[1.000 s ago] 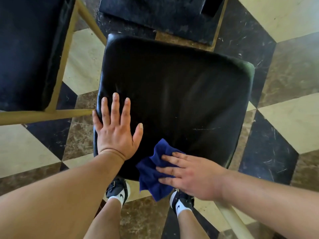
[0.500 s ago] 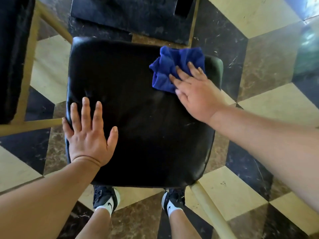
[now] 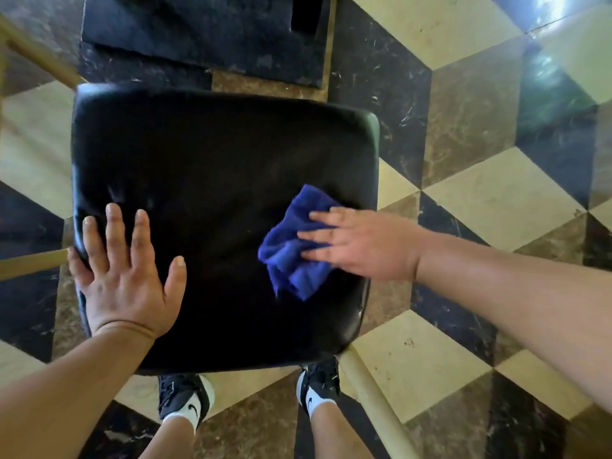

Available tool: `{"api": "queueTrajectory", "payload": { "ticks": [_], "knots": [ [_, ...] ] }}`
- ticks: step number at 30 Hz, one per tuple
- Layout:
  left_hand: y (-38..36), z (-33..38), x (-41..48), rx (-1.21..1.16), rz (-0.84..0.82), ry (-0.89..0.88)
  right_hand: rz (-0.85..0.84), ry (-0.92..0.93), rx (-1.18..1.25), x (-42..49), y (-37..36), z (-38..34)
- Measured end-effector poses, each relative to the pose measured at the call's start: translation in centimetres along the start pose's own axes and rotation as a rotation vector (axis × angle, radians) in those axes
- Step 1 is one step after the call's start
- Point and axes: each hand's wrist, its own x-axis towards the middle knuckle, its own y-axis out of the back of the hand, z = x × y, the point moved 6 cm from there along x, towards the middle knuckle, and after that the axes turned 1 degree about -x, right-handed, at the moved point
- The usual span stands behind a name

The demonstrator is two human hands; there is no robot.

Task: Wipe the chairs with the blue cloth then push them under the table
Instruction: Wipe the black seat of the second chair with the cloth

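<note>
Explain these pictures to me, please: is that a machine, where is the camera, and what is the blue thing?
There is no machine here, just a person. The camera sits on their head and looks down, so you see their own arms and, below, their black shoes on the tiled floor. The big dark square is a black padded chair seat on pale wooden legs. The left hand lies flat on the seat near its left edge, seemingly to steady it. The right hand presses a crumpled blue cloth against the seat's right side with straight fingers, wiping.
</note>
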Motion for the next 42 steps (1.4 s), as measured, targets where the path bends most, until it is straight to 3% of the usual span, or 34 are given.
{"api": "queueTrajectory", "payload": {
  "ticks": [5, 8, 10, 13, 18, 22, 25, 30, 34, 37, 42],
  "knots": [
    [0.0, 0.0, 0.0, 0.011, -0.004, -0.003, 0.126, -0.44, 0.061, 0.3, 3.4, 9.2],
    [0.0, -0.2, 0.1, 0.015, -0.005, -0.001, 0.284, -0.682, 0.189, 0.4, 3.8, 9.5],
    [0.0, -0.2, 0.1, 0.021, -0.008, -0.005, 0.298, -0.757, 0.216, 0.5, 2.8, 7.2],
    [0.0, -0.2, 0.1, 0.027, -0.015, -0.002, 0.203, -0.569, 0.154, -0.1, 1.1, 1.1],
    [-0.3, -0.3, -0.1, 0.042, -0.03, -0.008, -0.124, 0.091, 0.004, -1.6, -3.2, -11.2],
    [-0.4, -0.4, 0.2, 0.034, -0.03, -0.016, -0.173, 0.385, 0.003, 1.1, -2.0, -9.2],
    [-0.5, -0.5, 0.2, 0.027, -0.033, -0.015, -0.045, 0.247, -0.083, 6.7, 0.2, -4.4],
    [-0.4, -0.5, 0.3, 0.018, -0.022, -0.017, 0.206, -0.39, 0.108, 13.5, 6.8, 5.8],
    [-0.4, -0.4, 0.3, 0.018, -0.022, -0.023, 0.316, -0.614, 0.209, 14.7, 7.2, 4.3],
    [-0.3, -0.4, 0.3, 0.01, -0.03, -0.027, 0.227, -0.512, 0.184, 14.0, 4.5, -2.4],
    [-0.3, -0.3, 0.4, 0.042, -0.098, -0.026, -0.092, -0.122, 0.17, 8.2, -0.6, -14.1]
  ]
}}
